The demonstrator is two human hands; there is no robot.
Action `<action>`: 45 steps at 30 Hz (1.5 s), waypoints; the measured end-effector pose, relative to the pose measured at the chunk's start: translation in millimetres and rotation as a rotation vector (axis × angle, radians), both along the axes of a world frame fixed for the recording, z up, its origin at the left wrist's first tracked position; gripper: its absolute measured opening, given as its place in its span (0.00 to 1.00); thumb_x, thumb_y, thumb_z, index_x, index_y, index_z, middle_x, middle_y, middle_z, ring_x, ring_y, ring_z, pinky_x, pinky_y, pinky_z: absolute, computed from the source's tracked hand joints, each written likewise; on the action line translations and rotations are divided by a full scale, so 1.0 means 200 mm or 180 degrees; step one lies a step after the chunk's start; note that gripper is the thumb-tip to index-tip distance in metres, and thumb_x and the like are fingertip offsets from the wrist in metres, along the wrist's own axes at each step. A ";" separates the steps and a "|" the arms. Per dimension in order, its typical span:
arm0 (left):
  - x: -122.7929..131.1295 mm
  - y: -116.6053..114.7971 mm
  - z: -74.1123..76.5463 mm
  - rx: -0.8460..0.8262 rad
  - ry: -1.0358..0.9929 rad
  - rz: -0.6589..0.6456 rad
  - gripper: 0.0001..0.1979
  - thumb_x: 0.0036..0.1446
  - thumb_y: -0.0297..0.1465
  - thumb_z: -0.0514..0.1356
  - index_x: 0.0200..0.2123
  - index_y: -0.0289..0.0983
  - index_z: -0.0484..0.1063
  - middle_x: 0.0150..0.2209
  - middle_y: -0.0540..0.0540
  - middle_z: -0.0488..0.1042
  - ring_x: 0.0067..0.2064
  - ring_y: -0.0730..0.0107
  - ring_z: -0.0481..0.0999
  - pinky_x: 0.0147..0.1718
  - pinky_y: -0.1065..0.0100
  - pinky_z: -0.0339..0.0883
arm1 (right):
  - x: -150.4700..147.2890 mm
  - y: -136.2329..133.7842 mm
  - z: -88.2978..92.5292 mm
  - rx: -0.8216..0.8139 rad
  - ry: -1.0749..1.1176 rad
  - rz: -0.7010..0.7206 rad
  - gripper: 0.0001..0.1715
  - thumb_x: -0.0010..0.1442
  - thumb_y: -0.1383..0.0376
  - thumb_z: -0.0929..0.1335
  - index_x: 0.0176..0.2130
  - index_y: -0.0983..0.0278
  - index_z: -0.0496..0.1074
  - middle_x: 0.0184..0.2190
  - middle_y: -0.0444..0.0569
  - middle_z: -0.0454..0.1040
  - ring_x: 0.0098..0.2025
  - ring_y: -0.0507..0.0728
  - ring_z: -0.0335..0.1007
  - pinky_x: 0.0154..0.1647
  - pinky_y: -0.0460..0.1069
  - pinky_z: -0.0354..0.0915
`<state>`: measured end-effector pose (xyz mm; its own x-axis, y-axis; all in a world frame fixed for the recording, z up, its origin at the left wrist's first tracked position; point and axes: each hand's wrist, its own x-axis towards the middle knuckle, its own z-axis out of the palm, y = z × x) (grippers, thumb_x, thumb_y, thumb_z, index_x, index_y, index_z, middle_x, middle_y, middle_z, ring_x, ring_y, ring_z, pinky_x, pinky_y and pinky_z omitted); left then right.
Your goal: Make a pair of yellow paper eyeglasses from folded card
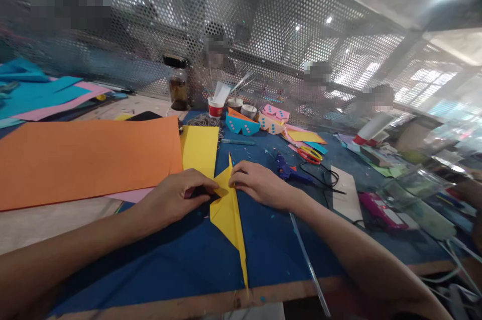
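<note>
A folded yellow paper (229,212) with long pointed ends lies on the blue mat (181,254) in front of me. My left hand (176,197) pinches its left flap near the middle, fingers closed on the paper. From the other side my right hand (258,184) presses its fingertips on the fold, curled and touching the paper. A flat yellow sheet (199,146) lies just behind the fold.
A large orange sheet (86,156) covers the left. Behind are paper cups (216,106), a dark jar (177,84), coloured paper crafts (243,124), scissors (311,154), a blue glue gun (288,172) and a pink tool (378,209) at right. A perforated metal screen (263,33) closes the back.
</note>
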<state>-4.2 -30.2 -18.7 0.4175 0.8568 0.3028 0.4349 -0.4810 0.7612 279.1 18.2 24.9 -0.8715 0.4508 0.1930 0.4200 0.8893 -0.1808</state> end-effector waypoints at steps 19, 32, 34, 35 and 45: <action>0.00 0.01 0.10 -0.1082 -0.1063 0.0713 0.20 0.51 0.51 0.76 0.34 0.40 0.87 0.37 0.44 0.88 0.38 0.60 0.84 0.35 0.69 0.75 | -0.03 -0.04 -0.04 0.0322 0.0540 -0.0110 0.24 0.69 0.73 0.72 0.62 0.61 0.70 0.63 0.58 0.75 0.65 0.65 0.70 0.64 0.61 0.68; -0.01 0.02 0.13 -0.1534 -0.1453 0.0793 0.22 0.48 0.53 0.78 0.37 0.42 0.89 0.42 0.42 0.90 0.48 0.52 0.88 0.51 0.60 0.81 | -0.02 -0.08 0.13 0.0889 0.1502 -0.0620 0.10 0.79 0.64 0.67 0.51 0.59 0.81 0.40 0.46 0.84 0.46 0.56 0.80 0.75 0.61 0.53; 0.00 0.03 0.12 -0.1615 -0.1591 0.0704 0.23 0.46 0.52 0.79 0.39 0.43 0.89 0.43 0.42 0.90 0.49 0.51 0.88 0.53 0.59 0.81 | -0.02 -0.07 0.15 0.0557 0.1473 -0.0740 0.10 0.78 0.65 0.68 0.50 0.59 0.82 0.40 0.46 0.84 0.46 0.57 0.80 0.72 0.60 0.57; 0.00 0.03 0.12 -0.1659 -0.1667 0.0632 0.23 0.46 0.51 0.80 0.40 0.43 0.89 0.44 0.42 0.90 0.49 0.51 0.88 0.53 0.59 0.82 | -0.02 -0.07 0.15 0.0329 0.1440 -0.0774 0.10 0.77 0.65 0.69 0.50 0.59 0.83 0.40 0.46 0.85 0.45 0.57 0.81 0.69 0.59 0.61; -0.01 0.02 0.10 -0.1985 -0.1795 0.0280 0.22 0.47 0.42 0.81 0.46 0.44 0.89 0.46 0.43 0.90 0.47 0.53 0.89 0.57 0.59 0.81 | -0.04 -0.07 0.15 -0.1150 0.1527 -0.1350 0.08 0.71 0.65 0.73 0.46 0.61 0.85 0.43 0.46 0.88 0.44 0.56 0.83 0.45 0.47 0.69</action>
<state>-5.8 -25.4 1.7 0.2697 0.9584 -0.0933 -0.0735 0.1171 0.9904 271.8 3.2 54.4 -0.4651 0.8382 0.2849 0.5158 0.5181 -0.6823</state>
